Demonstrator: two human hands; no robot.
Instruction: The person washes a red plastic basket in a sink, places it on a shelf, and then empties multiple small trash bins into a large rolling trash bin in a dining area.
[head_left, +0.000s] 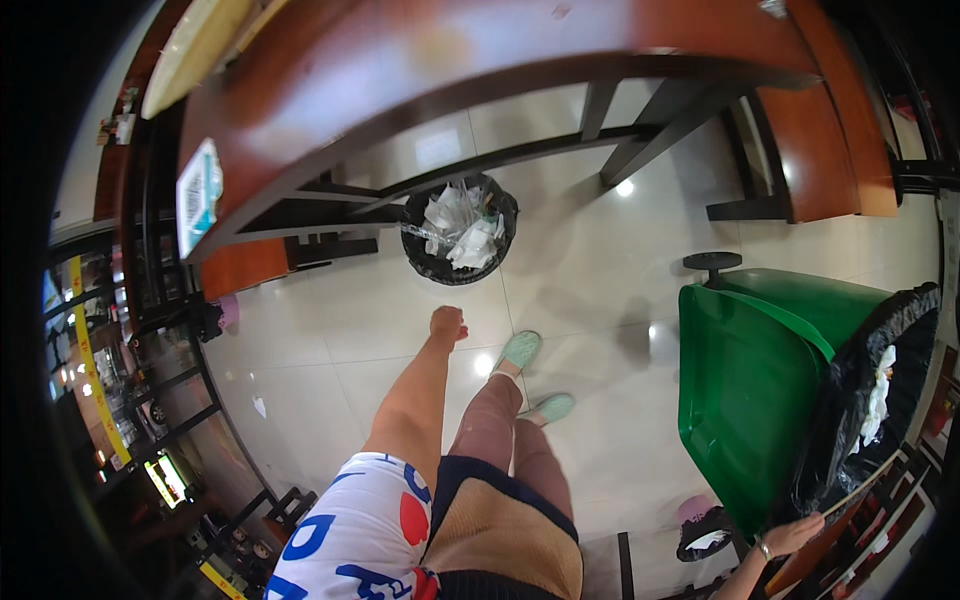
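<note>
My left hand (448, 324) hangs over the tiled floor with its fingers curled, just below a round waste bin (420, 264) in the view. No held object shows in it; a small reddish spot shows at the fingers. Black plastic lines this bin, which holds crumpled white tissues (474, 244) and clear plastic. At the lower right my right hand (796, 534) grips the near rim area of a large green wheeled bin (739, 390); the exact hold is partly hidden. Its green lid hangs down, and a black liner (821, 431) with white tissue (876, 405) inside covers its mouth.
A reddish-brown wooden table (525, 34) with dark legs stands ahead, above the round bin. Wooden benches (814, 150) flank it. A small pink bin (694, 510) with a black liner stands by my right arm. Dark-framed shelving (172, 405) runs along the left.
</note>
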